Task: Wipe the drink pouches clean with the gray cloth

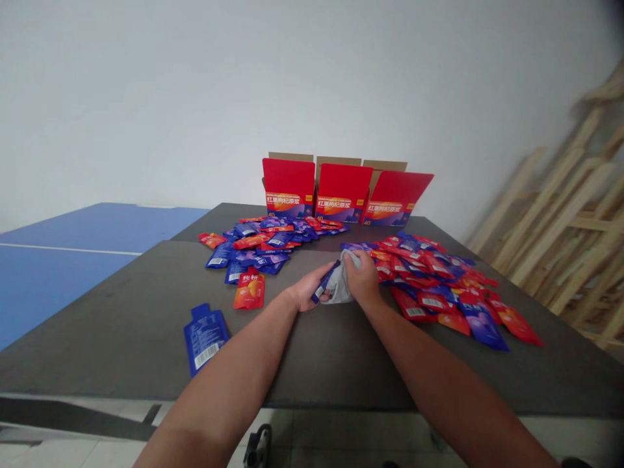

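Over the middle of the dark table, my left hand [308,288] is closed around a blue pouch [325,282], which it holds tilted. My right hand [361,273] grips a light grey cloth [340,287] that is pressed against the pouch and covers part of it. To the left of my hands lie a red pouch [249,290] and, closer to me, a blue pouch with a barcode [205,337]. A mixed pile of red and blue pouches [263,244] lies at the back left. Beside my right hand is another such pile [429,273].
Three red cartons [344,188] with raised flaps stand in a row at the table's back. A blue table with a white line [88,253] adjoins on the left. Wooden slats [556,240] lean at the right. The dark table's front edge [341,408] runs under my forearms.
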{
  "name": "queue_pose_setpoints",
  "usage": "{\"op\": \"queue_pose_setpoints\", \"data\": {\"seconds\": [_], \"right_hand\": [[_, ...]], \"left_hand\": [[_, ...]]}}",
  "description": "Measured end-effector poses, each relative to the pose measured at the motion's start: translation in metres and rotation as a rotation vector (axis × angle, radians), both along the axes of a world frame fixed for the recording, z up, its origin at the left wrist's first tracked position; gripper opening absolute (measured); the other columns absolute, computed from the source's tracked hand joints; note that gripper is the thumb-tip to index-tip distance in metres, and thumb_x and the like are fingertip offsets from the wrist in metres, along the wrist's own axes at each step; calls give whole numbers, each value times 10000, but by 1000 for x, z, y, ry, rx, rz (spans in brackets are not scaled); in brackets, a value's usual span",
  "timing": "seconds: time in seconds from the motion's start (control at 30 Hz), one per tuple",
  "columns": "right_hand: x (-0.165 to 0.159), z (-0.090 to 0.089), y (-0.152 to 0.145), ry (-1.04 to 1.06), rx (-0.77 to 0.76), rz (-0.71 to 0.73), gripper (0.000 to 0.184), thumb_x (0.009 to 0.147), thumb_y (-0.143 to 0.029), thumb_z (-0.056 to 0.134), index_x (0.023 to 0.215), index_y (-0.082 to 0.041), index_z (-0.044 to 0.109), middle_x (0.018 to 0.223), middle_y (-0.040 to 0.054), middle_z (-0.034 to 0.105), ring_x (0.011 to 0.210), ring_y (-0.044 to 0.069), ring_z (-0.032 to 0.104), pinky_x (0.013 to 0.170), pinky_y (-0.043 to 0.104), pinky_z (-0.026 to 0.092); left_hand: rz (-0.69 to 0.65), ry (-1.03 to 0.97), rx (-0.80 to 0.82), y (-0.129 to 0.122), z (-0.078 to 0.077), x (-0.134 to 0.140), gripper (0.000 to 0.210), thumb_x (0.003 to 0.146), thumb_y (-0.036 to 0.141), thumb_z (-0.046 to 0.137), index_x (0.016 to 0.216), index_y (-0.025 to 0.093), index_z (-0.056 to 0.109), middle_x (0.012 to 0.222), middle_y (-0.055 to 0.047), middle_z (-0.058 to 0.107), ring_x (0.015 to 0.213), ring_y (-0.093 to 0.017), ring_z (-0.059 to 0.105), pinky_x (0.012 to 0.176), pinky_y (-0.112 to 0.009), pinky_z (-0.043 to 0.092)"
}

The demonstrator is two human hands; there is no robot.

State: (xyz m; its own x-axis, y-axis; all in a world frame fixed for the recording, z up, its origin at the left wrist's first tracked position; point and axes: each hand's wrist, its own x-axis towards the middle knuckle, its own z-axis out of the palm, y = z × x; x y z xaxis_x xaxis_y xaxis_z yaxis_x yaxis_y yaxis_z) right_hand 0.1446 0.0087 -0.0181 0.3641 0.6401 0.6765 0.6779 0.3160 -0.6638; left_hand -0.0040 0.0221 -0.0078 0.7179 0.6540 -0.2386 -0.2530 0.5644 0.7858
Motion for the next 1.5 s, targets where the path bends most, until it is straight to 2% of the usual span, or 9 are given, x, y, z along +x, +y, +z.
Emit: {"op": "queue_pose_setpoints", "data": {"seconds": [0.1, 0.17, 0.4, 0.47, 0.6, 0.7, 0.9, 1.2, 1.5], "right_hand": [[3, -1, 2, 53, -15, -8, 253, 850, -388, 504, 881, -167, 625, 849, 66, 650, 801, 211, 584, 769, 348, 455], [5, -1, 3, 82, -18, -22, 257, 844, -388, 506, 884, -163, 623, 854, 70, 657, 807, 215, 587, 775, 353, 457], [-3, 4, -8, -107, 84, 101, 212, 870, -376, 522, 876, -193, 627, 854, 60, 642, 840, 213, 590, 793, 362, 477], [-7, 5, -14, -220, 106, 184, 197, 882, -369, 521, 893, -209, 635, 857, 59, 632, 839, 210, 588, 794, 363, 486], [-10, 3, -22, -531, 65, 401, 183, 886, -324, 539, 987, -240, 667, 930, 66, 624, 892, 202, 582, 801, 346, 499], [-9, 0, -22, -717, 12, 466, 180, 888, -289, 541, 985, -256, 689, 951, 64, 622, 917, 201, 570, 799, 336, 498], [-4, -2, -15, -694, -46, 457, 198, 910, -312, 516, 980, -238, 686, 937, 62, 619, 882, 197, 569, 796, 344, 503], [10, -3, -3, -451, -19, 137, 212, 901, -330, 515, 966, -204, 673, 923, 85, 613, 887, 227, 567, 814, 368, 485], [23, 2, 3, -188, -24, -41, 247, 890, -354, 488, 890, -181, 664, 856, 81, 628, 825, 229, 564, 775, 383, 470]], "left_hand": [[-78, -97, -118, 6, 1, -5, 276, 844, 409, 557, 784, 140, 573, 550, 14, 491, 401, -63, 411, 331, -148, 191], [-42, -194, -176, 11, 1, -9, 252, 845, 375, 533, 825, 131, 589, 604, -9, 532, 427, -72, 443, 337, -152, 240], [471, -333, -182, 28, 0, -13, 96, 835, 172, 597, 915, 128, 624, 785, -27, 665, 617, -66, 608, 525, -140, 455], [533, -339, -157, 30, -1, -13, 168, 834, 143, 587, 997, 142, 627, 842, -35, 688, 698, -95, 650, 639, -186, 510], [481, -311, -76, 27, -2, -9, 302, 843, 164, 581, 1145, 172, 575, 926, -68, 697, 765, -159, 680, 754, -309, 539], [447, -317, -18, 23, -2, -4, 261, 875, 258, 576, 1130, 202, 563, 923, -44, 688, 751, -147, 672, 748, -301, 534], [331, -267, 120, 14, -4, 0, 270, 853, 314, 617, 1094, 195, 592, 806, -10, 653, 613, -101, 605, 603, -205, 488], [177, -164, 155, 3, -5, 3, 301, 817, 245, 648, 1114, 199, 622, 853, -38, 678, 716, -138, 656, 654, -233, 526], [42, -54, 160, 1, 0, -5, 354, 858, 335, 580, 1188, 207, 576, 949, -90, 681, 667, -180, 662, 490, -251, 507]]}}
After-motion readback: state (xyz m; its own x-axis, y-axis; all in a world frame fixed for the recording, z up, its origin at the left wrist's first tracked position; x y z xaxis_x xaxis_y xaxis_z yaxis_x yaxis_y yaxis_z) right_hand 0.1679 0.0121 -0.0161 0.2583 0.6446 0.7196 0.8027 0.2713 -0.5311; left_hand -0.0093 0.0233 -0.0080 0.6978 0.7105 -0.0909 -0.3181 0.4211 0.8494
